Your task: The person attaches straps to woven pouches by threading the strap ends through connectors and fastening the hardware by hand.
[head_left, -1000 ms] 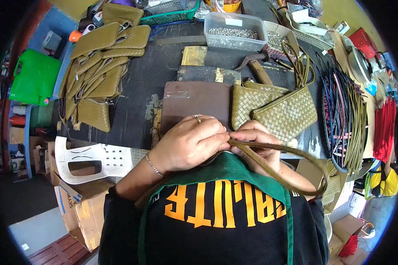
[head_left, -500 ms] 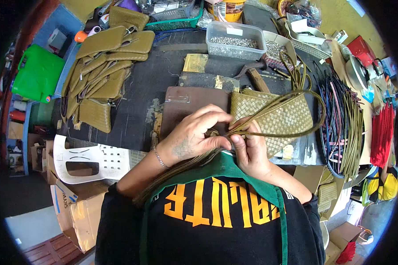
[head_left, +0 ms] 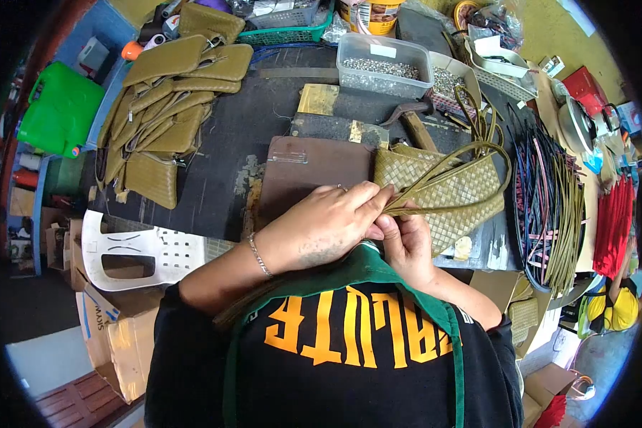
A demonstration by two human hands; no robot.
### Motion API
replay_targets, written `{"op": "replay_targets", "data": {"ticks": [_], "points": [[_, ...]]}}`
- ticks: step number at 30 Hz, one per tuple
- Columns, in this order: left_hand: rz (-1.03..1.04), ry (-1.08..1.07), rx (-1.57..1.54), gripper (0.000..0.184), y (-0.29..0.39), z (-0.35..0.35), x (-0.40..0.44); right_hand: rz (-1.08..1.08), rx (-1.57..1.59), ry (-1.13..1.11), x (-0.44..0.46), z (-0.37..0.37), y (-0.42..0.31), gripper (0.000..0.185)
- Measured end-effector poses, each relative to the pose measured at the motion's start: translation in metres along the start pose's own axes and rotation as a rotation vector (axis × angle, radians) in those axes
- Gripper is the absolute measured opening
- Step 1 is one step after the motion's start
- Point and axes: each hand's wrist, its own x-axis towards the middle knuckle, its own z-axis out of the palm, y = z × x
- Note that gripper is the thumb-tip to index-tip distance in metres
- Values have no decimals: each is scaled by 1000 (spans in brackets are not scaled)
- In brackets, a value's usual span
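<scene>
My left hand (head_left: 329, 225) and right hand (head_left: 409, 246) meet, fingertips pinched on a thin, olive, leather-like strap (head_left: 508, 178) whose loop arcs past my right fingers over a rectangular olive woven pouch (head_left: 442, 190).

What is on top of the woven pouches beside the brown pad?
Looped olive cords, held by the left hand and right hand, cross over the woven pouches. Whether they touch is unclear. Pouch surface behind the cords and right hand is covered.
</scene>
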Motion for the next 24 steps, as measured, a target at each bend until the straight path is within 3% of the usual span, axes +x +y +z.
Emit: {"op": "replay_targets", "data": {"ticks": [6,7,9,12,13,14,16,17,19,21,23,24], "points": [[-48,-19,-77,45,-3,7,1,182,90,22,-3,1,2,11],[-46,-18,-76,45,-3,7,1,193,235,26,-2,1,0,10],[-138,95,-419,39,-4,4,1,253,365,1,5,-2,-10,8],[-180,77,-559,28,-8,0,-5,182,376,13,4,-9,-2,9],[-203,33,-606,17,-10,-3,-5,110,479,34,5,-8,-2,13],[-206,33,-607,17,-11,-6,-5,18,360,58,8,-11,5,21],[-268,-67,-596,15,-13,-10,-5,191,493,34,12,-12,-10,30],[-251,-53,-608,13,-13,-8,-5,189,491,36,14,-12,-10,30],[-249,-72,-606,14,-13,-7,-4,208,780,2,17,-13,-9,28],[-248,-91,-603,15,-12,-6,-3,159,814,-14,16,-14,3,27],[-381,58,-882,16,-7,-3,-4,111,834,-33,15,-14,9,24],[-379,57,-880,16,-8,-4,-4,109,834,-32,15,-13,8,24]]}}
